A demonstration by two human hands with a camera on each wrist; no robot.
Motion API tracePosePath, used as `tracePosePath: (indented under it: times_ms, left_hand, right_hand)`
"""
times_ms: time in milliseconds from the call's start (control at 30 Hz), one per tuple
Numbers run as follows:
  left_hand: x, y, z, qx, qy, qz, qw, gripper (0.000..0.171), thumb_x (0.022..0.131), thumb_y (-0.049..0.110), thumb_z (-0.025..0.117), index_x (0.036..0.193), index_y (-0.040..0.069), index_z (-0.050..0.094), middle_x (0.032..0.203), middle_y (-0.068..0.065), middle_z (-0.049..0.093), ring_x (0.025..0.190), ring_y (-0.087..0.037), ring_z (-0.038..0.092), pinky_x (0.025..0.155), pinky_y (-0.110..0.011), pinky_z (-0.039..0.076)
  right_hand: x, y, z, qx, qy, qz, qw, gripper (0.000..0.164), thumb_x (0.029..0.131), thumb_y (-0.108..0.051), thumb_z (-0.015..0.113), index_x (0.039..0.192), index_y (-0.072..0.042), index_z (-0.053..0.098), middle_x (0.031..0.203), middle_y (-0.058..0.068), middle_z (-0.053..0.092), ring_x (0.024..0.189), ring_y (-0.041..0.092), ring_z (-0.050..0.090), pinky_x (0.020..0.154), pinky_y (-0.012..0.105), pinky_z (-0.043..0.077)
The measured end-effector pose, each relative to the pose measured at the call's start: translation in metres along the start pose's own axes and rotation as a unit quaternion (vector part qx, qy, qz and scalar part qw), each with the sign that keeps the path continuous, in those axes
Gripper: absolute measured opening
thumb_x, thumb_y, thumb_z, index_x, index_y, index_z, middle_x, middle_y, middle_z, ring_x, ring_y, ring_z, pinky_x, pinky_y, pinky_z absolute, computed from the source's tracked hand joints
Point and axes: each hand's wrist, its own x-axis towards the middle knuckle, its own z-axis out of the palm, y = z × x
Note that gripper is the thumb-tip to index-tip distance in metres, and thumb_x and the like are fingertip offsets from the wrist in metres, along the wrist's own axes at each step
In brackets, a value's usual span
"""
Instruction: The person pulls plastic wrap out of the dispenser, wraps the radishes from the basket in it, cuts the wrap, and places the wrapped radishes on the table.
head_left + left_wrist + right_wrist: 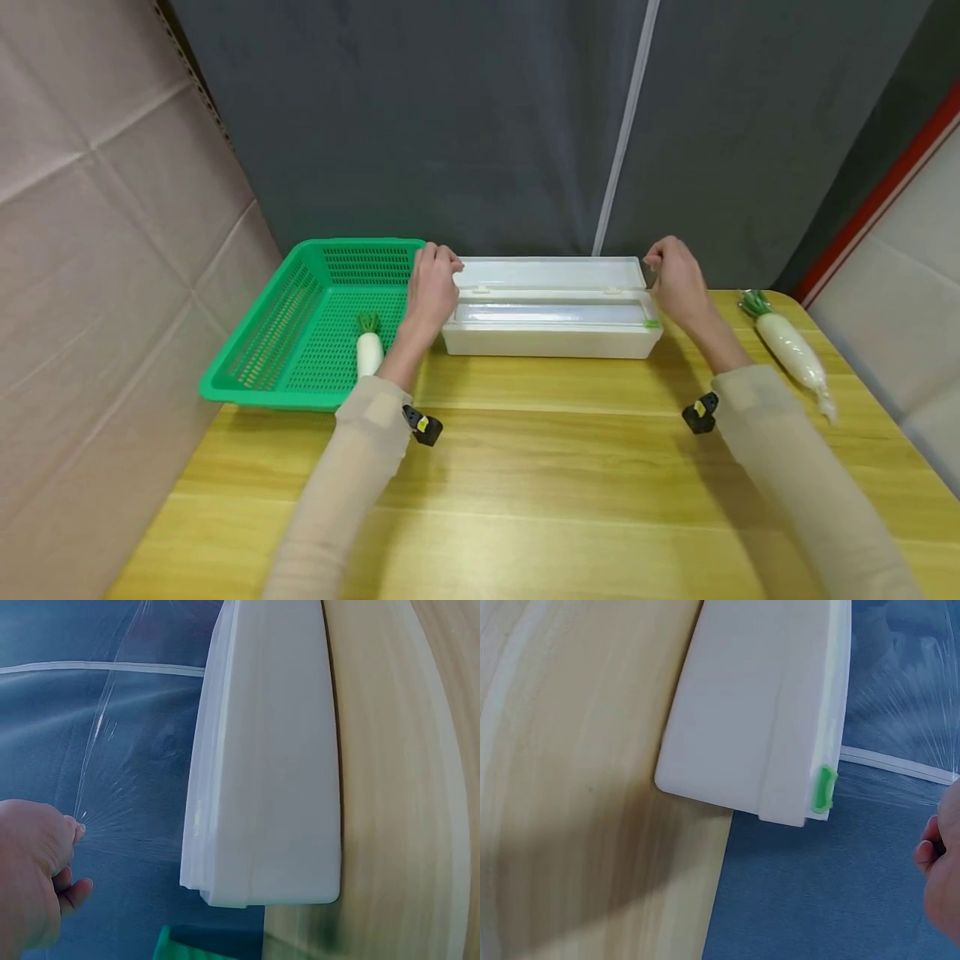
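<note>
A white cling film dispenser [551,342] with its lid [551,273] raised stands at the back of the table, a roll of film [551,313] inside. My left hand [433,287] is at its left end and pinches one corner of a clear sheet of cling film [105,735]. At the other end my right hand [677,282] pinches the opposite corner of the film [911,697]. Between the hands the sheet stretches taut, with creases fanning out from the fingertips. A green slider [824,789] sits at the dispenser's right end.
To the left, a green plastic basket [217,385] holds a white radish [369,354] partly hidden by my left forearm. A second radish [793,350], wrapped in clear film, lies at the table's right side. A dark curtain [450,125] hangs behind the wooden table [540,483].
</note>
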Motion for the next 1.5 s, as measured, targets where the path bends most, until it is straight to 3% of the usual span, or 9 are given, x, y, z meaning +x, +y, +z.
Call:
tracePosePath:
  times_ms: [233, 500, 700, 900, 1133, 1500]
  left_hand:
    - [0.007, 0.003, -0.013, 0.015, 0.013, 0.020, 0.9996, 0.009, 0.101, 0.000, 0.057, 0.101, -0.004, 0.066, 0.103, -0.018, 0.058, 0.096, -0.034, 0.053, 0.075, -0.038, 0.053]
    - [0.013, 0.007, -0.025, 0.035, 0.019, 0.037, 0.9985, 0.009, 0.101, 0.000, 0.057, 0.102, -0.004, 0.065, 0.104, -0.018, 0.058, 0.097, -0.033, 0.052, 0.080, -0.036, 0.050]
    - [0.016, 0.009, -0.034, 0.026, 0.025, 0.047, 0.9983, 0.012, 0.102, -0.005, 0.052, 0.102, -0.004, 0.064, 0.105, -0.018, 0.058, 0.097, -0.033, 0.051, 0.076, -0.037, 0.049]
    - [0.019, 0.012, -0.043, 0.018, 0.041, 0.053, 0.9976, 0.011, 0.102, -0.004, 0.053, 0.102, -0.005, 0.064, 0.105, -0.019, 0.057, 0.097, -0.034, 0.050, 0.074, -0.037, 0.049]
    - [0.023, 0.015, -0.051, 0.009, 0.064, 0.069, 0.9955, 0.013, 0.103, 0.000, 0.054, 0.101, -0.006, 0.064, 0.103, -0.020, 0.057, 0.096, -0.034, 0.050, 0.073, -0.038, 0.050]
    - [0.031, 0.023, -0.066, 0.005, 0.086, 0.084, 0.9927, 0.017, 0.104, 0.007, 0.054, 0.102, -0.006, 0.063, 0.104, -0.020, 0.055, 0.095, -0.035, 0.049, 0.073, -0.038, 0.050]
  right_hand:
    - [0.006, -0.006, -0.008, -0.004, 0.014, -0.008, 1.000, 0.012, 0.105, 0.001, 0.045, 0.103, 0.012, 0.048, 0.095, 0.026, 0.050, 0.087, 0.042, 0.050, 0.076, 0.055, 0.044]
    - [0.013, -0.013, -0.018, -0.003, 0.020, -0.002, 1.000, 0.009, 0.104, 0.003, 0.045, 0.105, 0.012, 0.047, 0.099, 0.029, 0.050, 0.091, 0.045, 0.052, 0.080, 0.057, 0.046]
    - [0.016, -0.019, -0.026, 0.001, 0.031, -0.010, 0.999, 0.011, 0.104, 0.002, 0.044, 0.106, 0.012, 0.048, 0.099, 0.028, 0.051, 0.091, 0.043, 0.052, 0.080, 0.054, 0.045]
    - [0.019, -0.027, -0.036, 0.003, 0.017, 0.000, 1.000, 0.014, 0.106, 0.000, 0.043, 0.110, 0.012, 0.046, 0.104, 0.027, 0.049, 0.095, 0.042, 0.051, 0.083, 0.053, 0.046]
    - [0.026, -0.032, -0.044, 0.003, 0.054, -0.036, 0.998, 0.015, 0.105, -0.001, 0.044, 0.108, 0.014, 0.047, 0.101, 0.029, 0.051, 0.095, 0.045, 0.053, 0.081, 0.054, 0.043]
    - [0.037, -0.040, -0.059, -0.007, 0.065, -0.046, 0.997, 0.018, 0.106, -0.003, 0.042, 0.110, 0.014, 0.047, 0.103, 0.029, 0.051, 0.093, 0.042, 0.051, 0.079, 0.049, 0.042]
